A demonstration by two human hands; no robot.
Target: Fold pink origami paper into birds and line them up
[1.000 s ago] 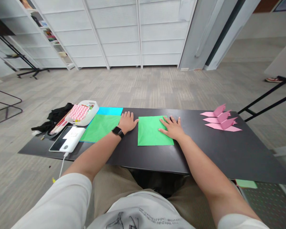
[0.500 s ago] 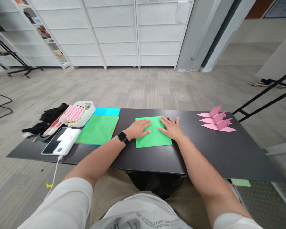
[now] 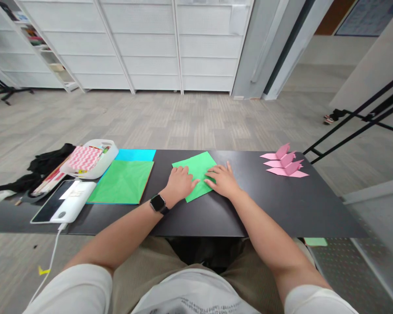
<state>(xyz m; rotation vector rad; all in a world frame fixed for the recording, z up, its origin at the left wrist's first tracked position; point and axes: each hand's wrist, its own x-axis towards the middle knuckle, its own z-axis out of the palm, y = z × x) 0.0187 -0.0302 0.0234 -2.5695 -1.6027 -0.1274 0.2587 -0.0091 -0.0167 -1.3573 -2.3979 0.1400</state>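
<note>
A sheet of green paper lies turned at an angle on the black table, in front of me. My left hand rests on its left side, fingers stretched out and thumb pointing inward. On the right edge of the sheet lies my right hand, its fingers spread. Neither hand grips anything. Both thumbs point toward each other near the middle of the paper, whose left and right parts are partly covered by the hands.
Left stands a stack of green paper over blue paper. Beside it are a white basket, a phone with a white power bank, and black cloth. Several pink folded paper birds sit at the right.
The green sheet has turned from square-on to a tilted position under my hands. Both hands have shifted with it, and my view has swung slightly right.
</note>
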